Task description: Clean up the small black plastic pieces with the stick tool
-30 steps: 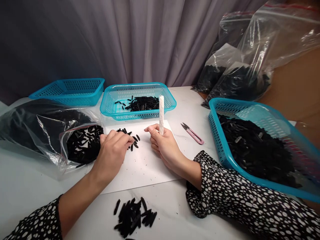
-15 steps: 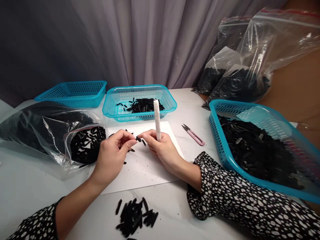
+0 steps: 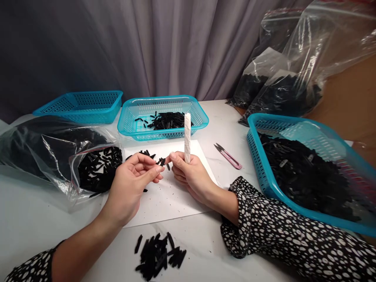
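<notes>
Between thumb and fingers, my left hand (image 3: 133, 182) pinches a small black piece (image 3: 160, 161) over a white sheet (image 3: 164, 207). My right hand (image 3: 190, 172) is closed round a white wrapped stick (image 3: 187, 137) that stands upright, and its fingertips are close beside the black piece. A few more black pieces (image 3: 147, 153) lie on the sheet behind my left hand. Nearer to me, a loose pile of black strips (image 3: 155, 256) rests on the table.
At the left lies an open plastic bag (image 3: 49, 145) of black pieces. Blue baskets stand behind it (image 3: 102, 116), at the back middle (image 3: 126, 129) and at the right (image 3: 264, 178). Pink-handled snips (image 3: 230, 157) lie right of the sheet. Clear bags (image 3: 279, 94) stand back right.
My left hand has turned and its fingers now show more, with the black piece at their tips. The white stick in my right hand is more upright. The view has shifted slightly.
</notes>
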### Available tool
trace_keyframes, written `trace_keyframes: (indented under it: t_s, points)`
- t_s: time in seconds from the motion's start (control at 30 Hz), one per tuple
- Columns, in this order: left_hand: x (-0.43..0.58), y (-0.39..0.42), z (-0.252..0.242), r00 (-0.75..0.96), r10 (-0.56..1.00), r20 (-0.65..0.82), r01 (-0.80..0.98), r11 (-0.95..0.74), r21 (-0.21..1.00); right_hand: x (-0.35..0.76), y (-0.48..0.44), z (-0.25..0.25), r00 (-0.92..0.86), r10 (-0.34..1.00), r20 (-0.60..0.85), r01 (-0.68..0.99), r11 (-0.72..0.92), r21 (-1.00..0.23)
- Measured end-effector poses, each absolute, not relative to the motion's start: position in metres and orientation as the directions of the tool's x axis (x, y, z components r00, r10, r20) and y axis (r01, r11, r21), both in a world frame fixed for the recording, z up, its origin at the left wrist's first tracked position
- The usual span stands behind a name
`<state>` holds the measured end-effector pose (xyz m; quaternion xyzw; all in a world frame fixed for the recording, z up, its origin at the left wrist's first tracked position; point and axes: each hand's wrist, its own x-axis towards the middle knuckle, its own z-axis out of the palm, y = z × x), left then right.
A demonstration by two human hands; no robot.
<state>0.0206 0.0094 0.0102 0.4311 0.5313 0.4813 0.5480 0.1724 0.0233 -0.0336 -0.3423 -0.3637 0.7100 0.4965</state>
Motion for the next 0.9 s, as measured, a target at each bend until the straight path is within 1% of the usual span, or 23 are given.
trace_keyframes:
  t_s: [0.2, 0.4, 0.47, 0.5, 0.57, 0.6, 0.63, 0.67, 0.7, 0.77, 0.8, 0.83, 0.87, 0.9]
  points:
    - [0.019, 0.010, 0.006, -0.028, 0.993, -0.115, -0.025, 0.115, 0.993, 0.172, 0.023, -0.033, -0.272, 0.954, -0.127, -0.450, -0.243, -0.859]
    - [0.017, 0.010, 0.002, -0.012, 0.998, -0.059, 0.062, 0.060, 0.996, 0.171, 0.026, -0.034, -0.256, 0.959, -0.123, -0.445, -0.229, -0.866]
    - [0.013, 0.013, 0.003, 0.035, 0.998, -0.049, 0.114, 0.045, 0.992, 0.172, 0.026, -0.034, -0.243, 0.963, -0.113, -0.423, -0.210, -0.881]
    - [0.011, 0.015, 0.003, 0.080, 0.996, -0.041, 0.158, 0.028, 0.987, 0.173, 0.025, -0.033, -0.222, 0.971, -0.090, -0.397, -0.174, -0.901]
    - [0.003, 0.022, 0.005, 0.200, 0.980, 0.002, 0.296, -0.062, 0.953, 0.176, 0.022, -0.031, -0.190, 0.982, 0.013, -0.293, -0.044, -0.955]
    - [-0.002, 0.026, 0.005, 0.256, 0.966, 0.040, 0.388, -0.140, 0.911, 0.178, 0.019, -0.029, -0.212, 0.973, 0.089, -0.219, 0.041, -0.975]
    - [-0.006, 0.030, 0.005, 0.302, 0.948, 0.098, 0.491, -0.243, 0.836, 0.180, 0.015, -0.028, -0.292, 0.943, 0.158, -0.145, 0.120, -0.982]
    - [-0.010, 0.033, 0.004, 0.348, 0.927, 0.138, 0.580, -0.329, 0.746, 0.181, 0.011, -0.026, -0.418, 0.884, 0.208, -0.092, 0.187, -0.978]
    - [-0.013, 0.036, 0.002, 0.390, 0.908, 0.152, 0.645, -0.387, 0.660, 0.183, 0.007, -0.026, -0.559, 0.796, 0.231, -0.067, 0.235, -0.970]
    - [-0.017, 0.039, -0.002, 0.449, 0.883, 0.133, 0.729, -0.449, 0.517, 0.184, 0.001, -0.025, -0.759, 0.602, 0.248, -0.079, 0.293, -0.953]
    - [-0.018, 0.040, -0.004, 0.467, 0.877, 0.112, 0.755, -0.461, 0.466, 0.184, -0.001, -0.026, -0.810, 0.530, 0.252, -0.096, 0.303, -0.948]
    - [-0.018, 0.040, -0.006, 0.477, 0.874, 0.094, 0.774, -0.468, 0.425, 0.184, -0.002, -0.027, -0.829, 0.497, 0.256, -0.107, 0.309, -0.945]
    - [-0.018, 0.040, -0.007, 0.482, 0.872, 0.084, 0.788, -0.473, 0.393, 0.184, -0.001, -0.028, -0.821, 0.508, 0.261, -0.108, 0.311, -0.944]
    - [-0.016, 0.039, -0.008, 0.485, 0.871, 0.079, 0.798, -0.478, 0.367, 0.183, 0.000, -0.029, -0.781, 0.563, 0.269, -0.101, 0.312, -0.945]
